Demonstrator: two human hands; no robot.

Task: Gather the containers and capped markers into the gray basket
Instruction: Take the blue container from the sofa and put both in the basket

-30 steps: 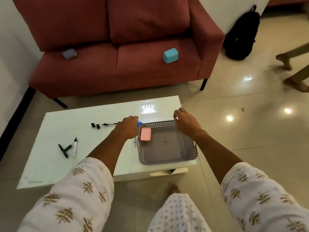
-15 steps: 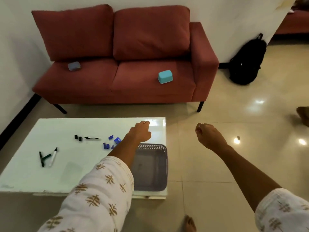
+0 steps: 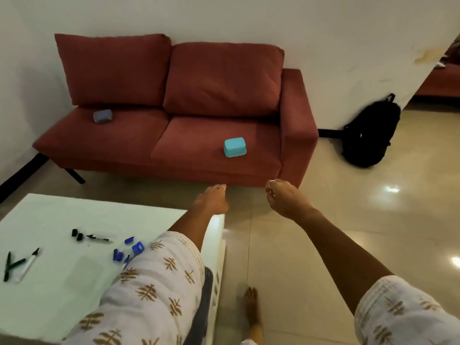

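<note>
both hands reach forward over the floor, empty: left hand (image 3: 212,201) loosely curled, right hand (image 3: 282,197) half closed. the teal container (image 3: 234,147) sits on the sofa (image 3: 189,143) ahead of them. the gray basket (image 3: 205,302) is mostly hidden under the left sleeve (image 3: 149,290), markers (image 3: 22,261) lying further left.

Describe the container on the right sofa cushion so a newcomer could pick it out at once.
Start at the red sofa against the white wall. On its right seat cushion, near the front edge and close to the armrest, sits a small turquoise box with rounded corners. The only other thing on the seats, a duller gray-blue box, lies far off on the left cushion near the backrest.
</note>
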